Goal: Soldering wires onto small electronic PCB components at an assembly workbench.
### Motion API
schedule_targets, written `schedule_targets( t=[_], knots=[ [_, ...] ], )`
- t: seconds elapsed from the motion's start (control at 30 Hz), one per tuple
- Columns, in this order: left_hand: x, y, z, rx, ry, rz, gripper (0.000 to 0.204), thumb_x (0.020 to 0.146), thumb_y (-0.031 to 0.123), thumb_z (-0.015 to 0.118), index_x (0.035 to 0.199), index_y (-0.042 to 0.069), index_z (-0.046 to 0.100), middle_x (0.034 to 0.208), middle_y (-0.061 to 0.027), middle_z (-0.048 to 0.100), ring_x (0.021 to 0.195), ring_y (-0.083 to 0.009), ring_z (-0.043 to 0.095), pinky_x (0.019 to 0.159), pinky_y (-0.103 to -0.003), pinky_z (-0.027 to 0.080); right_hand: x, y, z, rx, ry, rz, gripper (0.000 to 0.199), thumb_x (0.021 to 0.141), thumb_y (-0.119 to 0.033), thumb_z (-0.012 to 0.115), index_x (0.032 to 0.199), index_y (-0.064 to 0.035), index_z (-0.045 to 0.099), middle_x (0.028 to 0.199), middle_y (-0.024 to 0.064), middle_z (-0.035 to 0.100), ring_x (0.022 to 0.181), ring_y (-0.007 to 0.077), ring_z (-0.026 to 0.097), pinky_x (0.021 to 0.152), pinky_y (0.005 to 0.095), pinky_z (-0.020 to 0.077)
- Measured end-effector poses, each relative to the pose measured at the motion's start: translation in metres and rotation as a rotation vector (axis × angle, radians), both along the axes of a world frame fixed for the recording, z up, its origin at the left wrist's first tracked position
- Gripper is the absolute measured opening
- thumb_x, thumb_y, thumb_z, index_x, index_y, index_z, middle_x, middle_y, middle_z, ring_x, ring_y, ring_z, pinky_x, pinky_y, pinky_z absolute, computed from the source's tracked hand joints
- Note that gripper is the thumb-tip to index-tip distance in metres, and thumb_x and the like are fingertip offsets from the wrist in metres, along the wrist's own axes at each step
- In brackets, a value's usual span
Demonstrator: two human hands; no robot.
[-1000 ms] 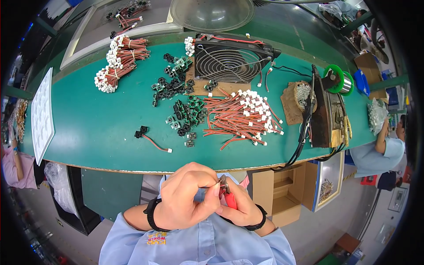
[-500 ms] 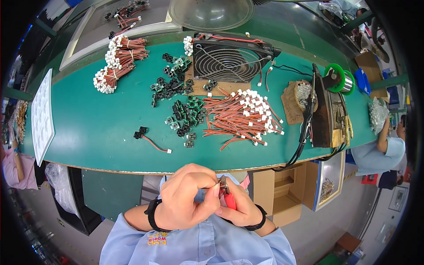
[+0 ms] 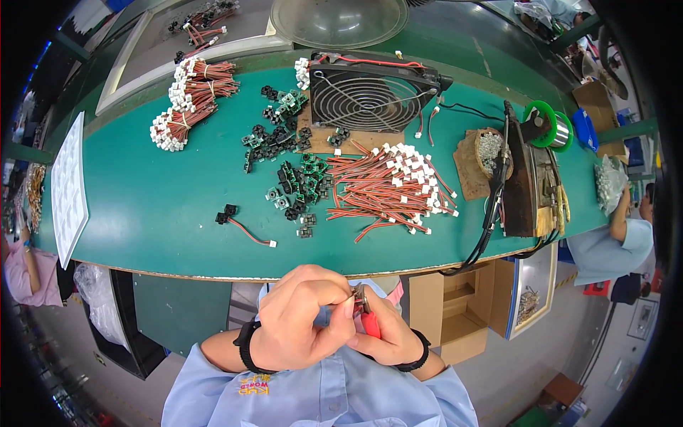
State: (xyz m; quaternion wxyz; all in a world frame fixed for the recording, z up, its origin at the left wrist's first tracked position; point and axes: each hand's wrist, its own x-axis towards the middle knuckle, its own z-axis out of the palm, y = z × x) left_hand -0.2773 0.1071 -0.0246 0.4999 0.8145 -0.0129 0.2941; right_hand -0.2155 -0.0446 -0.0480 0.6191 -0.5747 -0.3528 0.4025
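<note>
Close in front of my chest, just off the table's near edge, my two hands meet. My right hand (image 3: pixel 388 334) is closed round red-handled cutters (image 3: pixel 371 324), whose metal jaws point up beside my left fingertips. My left hand (image 3: pixel 302 320) is pinched at those jaws; a small dark and reddish piece shows there, mostly hidden by the fingers. On the table lie a pile of red-and-black wires with white connectors (image 3: pixel 391 186) and a heap of small black and green circuit parts (image 3: pixel 302 181). One such part with a wire attached (image 3: pixel 245 230) lies apart on the left.
A black fan with a wire grille (image 3: pixel 368 103) stands at the back. To the right are a green solder reel (image 3: pixel 544 127), a soldering stand (image 3: pixel 523 185) and trailing black cables (image 3: pixel 491 213). Bundled wires (image 3: pixel 186 107) and a white tray (image 3: pixel 69 188) lie left. Co-workers sit at both sides.
</note>
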Motion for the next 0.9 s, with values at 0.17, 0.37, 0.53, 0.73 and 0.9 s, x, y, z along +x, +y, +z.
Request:
schedule_targets(
  t=[0.17,0.37,0.53,0.73,0.9],
  knots=[
    [-0.0010,-0.0008,-0.0006,0.017,-0.006,0.009,0.010,0.077,-0.003,0.056,0.082,0.001,0.048,0.071,-0.0092,0.058,0.063,-0.0179,0.055,0.056,-0.027,0.045,-0.0032,-0.0017,-0.0018,-0.019,0.033,-0.008,0.039,0.078,-0.010,0.062,0.110,0.0011,0.044,0.090,0.0083,0.048,0.080,0.0191,0.048,0.072,0.0299,0.0399],
    [-0.0003,-0.0013,-0.0014,0.013,-0.015,0.018,0.010,0.077,-0.004,0.055,0.082,0.001,0.048,0.071,-0.0089,0.058,0.063,-0.0176,0.054,0.056,-0.027,0.045,-0.0042,-0.0013,-0.0036,-0.021,0.057,-0.015,0.039,0.077,-0.009,0.063,0.110,0.0012,0.045,0.092,0.0085,0.047,0.081,0.0194,0.047,0.072,0.0305,0.0393],
    [-0.0006,-0.0015,-0.0012,0.016,-0.015,0.018,0.010,0.077,-0.004,0.055,0.082,0.001,0.048,0.072,-0.0088,0.058,0.062,-0.0177,0.054,0.056,-0.027,0.045,-0.0058,-0.0006,-0.0030,-0.024,0.039,-0.033,0.037,0.079,-0.008,0.062,0.110,0.0017,0.045,0.092,0.0090,0.048,0.080,0.0191,0.048,0.071,0.0300,0.0403],
    [-0.0010,-0.0005,-0.0001,-0.009,0.007,-0.002,0.009,0.079,-0.003,0.054,0.083,0.000,0.047,0.073,-0.0106,0.057,0.063,-0.0160,0.054,0.056,-0.025,0.045,-0.0071,0.0004,-0.0011,-0.059,-0.051,-0.080,0.036,0.081,-0.010,0.061,0.111,0.0020,0.044,0.084,0.0084,0.052,0.069,0.0181,0.051,0.064,0.0286,0.0420],
    [-0.0005,0.0012,0.0003,-0.065,0.027,-0.034,0.008,0.080,-0.004,0.053,0.084,-0.001,0.047,0.075,-0.0124,0.057,0.062,-0.0145,0.053,0.055,-0.024,0.045,-0.0058,0.0000,-0.0002,-0.048,-0.050,-0.097,0.035,0.081,-0.010,0.061,0.110,0.0018,0.044,0.081,0.0080,0.054,0.064,0.0179,0.051,0.060,0.0285,0.0417]
  ],
)
